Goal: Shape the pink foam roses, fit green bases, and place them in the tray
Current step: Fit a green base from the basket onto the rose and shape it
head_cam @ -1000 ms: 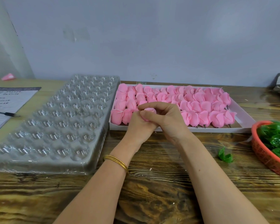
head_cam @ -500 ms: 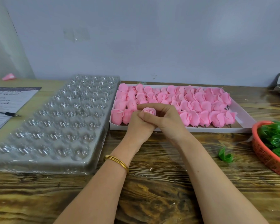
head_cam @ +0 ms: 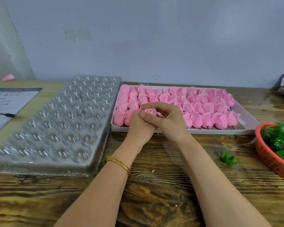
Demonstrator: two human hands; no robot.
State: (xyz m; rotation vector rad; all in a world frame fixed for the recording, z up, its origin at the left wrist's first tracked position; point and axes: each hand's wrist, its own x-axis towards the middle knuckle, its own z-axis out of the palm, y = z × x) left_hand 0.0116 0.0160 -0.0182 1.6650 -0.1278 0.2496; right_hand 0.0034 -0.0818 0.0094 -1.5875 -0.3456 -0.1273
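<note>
Rose [head_cam: 149, 111]: only the top of the bloom shows between the two hands. Its underside and stem are hidden.
Left hand [head_cam: 138, 126]: fingertips mostly covered by the right hand. The thumb lies against the bloom and the fingers are curled, gripping it from below.
Right hand [head_cam: 167, 122]: fingers arched over the bloom's far side, grasping it.
The rose is held over the near edge of the box [head_cam: 246, 118], which is packed with pink roses.
Basket [head_cam: 269, 159] of green bases [head_cam: 280, 141]: cut off at the right.
Tray [head_cam: 56, 167]: blurred, just left of the box.
</note>
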